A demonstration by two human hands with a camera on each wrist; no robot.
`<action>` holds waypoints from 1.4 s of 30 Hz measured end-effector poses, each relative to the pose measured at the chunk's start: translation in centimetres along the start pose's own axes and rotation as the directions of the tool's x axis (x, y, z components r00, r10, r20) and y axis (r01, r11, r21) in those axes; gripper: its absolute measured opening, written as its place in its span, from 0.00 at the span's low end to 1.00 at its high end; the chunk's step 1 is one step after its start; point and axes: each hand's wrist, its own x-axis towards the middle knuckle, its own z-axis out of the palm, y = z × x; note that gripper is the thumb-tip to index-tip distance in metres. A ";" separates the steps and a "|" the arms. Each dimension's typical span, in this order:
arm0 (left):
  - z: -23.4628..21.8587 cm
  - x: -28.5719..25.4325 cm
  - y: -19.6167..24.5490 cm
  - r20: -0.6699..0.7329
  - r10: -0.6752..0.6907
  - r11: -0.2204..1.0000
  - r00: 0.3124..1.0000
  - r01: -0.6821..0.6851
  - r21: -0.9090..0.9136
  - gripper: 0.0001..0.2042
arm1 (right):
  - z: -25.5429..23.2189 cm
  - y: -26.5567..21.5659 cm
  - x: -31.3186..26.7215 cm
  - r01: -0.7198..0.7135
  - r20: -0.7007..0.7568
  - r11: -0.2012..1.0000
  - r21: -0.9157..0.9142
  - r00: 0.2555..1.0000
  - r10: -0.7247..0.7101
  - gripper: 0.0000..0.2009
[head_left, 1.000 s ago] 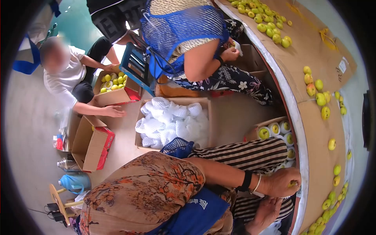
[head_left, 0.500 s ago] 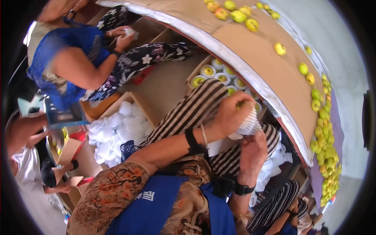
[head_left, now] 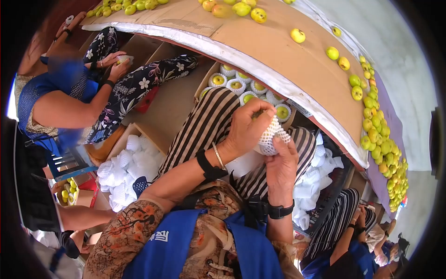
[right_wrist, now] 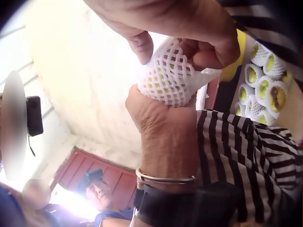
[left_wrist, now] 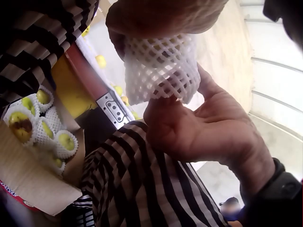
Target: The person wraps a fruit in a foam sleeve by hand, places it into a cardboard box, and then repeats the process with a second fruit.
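Between both hands is a fruit in a white foam net, its yellow-green skin showing through the mesh. My left hand, with a bangle at the wrist, grips it from above with curled fingers. Below and to the right, my right hand, wearing a dark watch, pinches the net's lower side between thumb and fingers. In the left wrist view, the net hangs open-ended from my left hand over the right fingers. The right wrist view shows the net resting against my left hand.
A box of net-wrapped fruit stands beyond the striped knees. Loose fruit lies on the cardboard-covered table. Foam nets fill a carton at left and a black crate at right. A person in blue sits at left.
The head view has swung toward the right. Both hands have come up from beside the table edge to above the lap, and the white net now shows plainly between them.
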 end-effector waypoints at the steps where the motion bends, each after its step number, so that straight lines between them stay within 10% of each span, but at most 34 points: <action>1: 0.0 0.0 0.1 0.014 0.028 0.999 1.000 -0.028 0.040 0.08 | -0.2 0.1 0.0 0.039 -0.014 0.997 -0.059 0.999 -0.040 0.09; 6: 0.1 -0.2 0.1 0.042 0.093 0.983 0.995 -0.099 0.153 0.08 | 0.6 0.6 -0.1 0.426 0.042 0.769 -0.477 0.885 -0.464 0.06; 16: 0.8 -0.5 1.2 0.021 0.091 0.969 0.996 -0.094 0.229 0.08 | 1.0 -0.3 -0.8 0.508 0.275 0.176 -0.843 0.688 -0.671 0.11; 22: 0.6 -0.5 0.7 -0.027 0.022 0.979 0.999 -0.017 0.203 0.09 | 1.7 -1.2 -2.4 0.327 0.119 0.834 -0.445 0.944 -0.307 0.19; 28: 0.6 -0.3 0.6 0.025 0.041 0.970 0.999 -0.046 0.238 0.10 | 1.5 -0.5 -1.7 0.549 0.347 0.303 -0.779 0.780 -0.521 0.22; 34: -0.1 0.0 1.4 0.164 -0.120 0.992 0.979 0.124 -0.014 0.16 | 2.9 -2.1 -1.5 0.518 0.382 0.189 -0.834 0.790 -0.479 0.24; 37: 0.0 0.2 1.9 0.236 -0.067 0.979 0.970 0.018 0.205 0.20 | 3.0 -2.4 -1.3 0.532 0.333 0.399 -0.747 0.818 -0.469 0.23; 42: -0.5 0.5 1.8 0.263 -0.270 0.945 0.926 0.307 -0.112 0.17 | 1.8 -4.1 -0.9 0.296 0.219 0.851 -0.435 0.951 -0.218 0.16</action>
